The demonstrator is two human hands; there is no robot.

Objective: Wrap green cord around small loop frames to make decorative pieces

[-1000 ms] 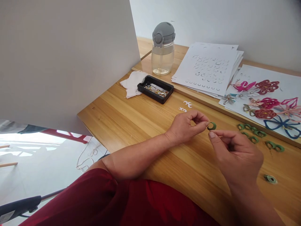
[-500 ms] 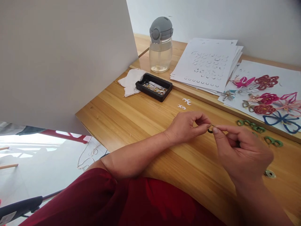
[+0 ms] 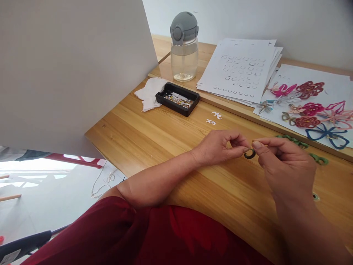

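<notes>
My left hand is closed in a pinch on a small dark green crescent-shaped piece, which hangs curved below the fingertips. Just to the right, the thumb and forefinger of my right hand are pressed together at the top of the crescent; what they hold, if anything, is too small to make out. Several green looped pieces lie on the table beyond my right hand, partly hidden by it. Small white crescent cut-outs rest on the wood past my left hand.
A black tray of tiny beads stands on the wooden table, beside a white cloth. Behind are a water bottle, printed sheets and fabric-like flowers on paper. A grey panel rises at left.
My fingertips have moved slightly apart, and my right hand has shifted a little up and to the right. More of the dark green crescent now shows between them. The view has shifted slightly.
</notes>
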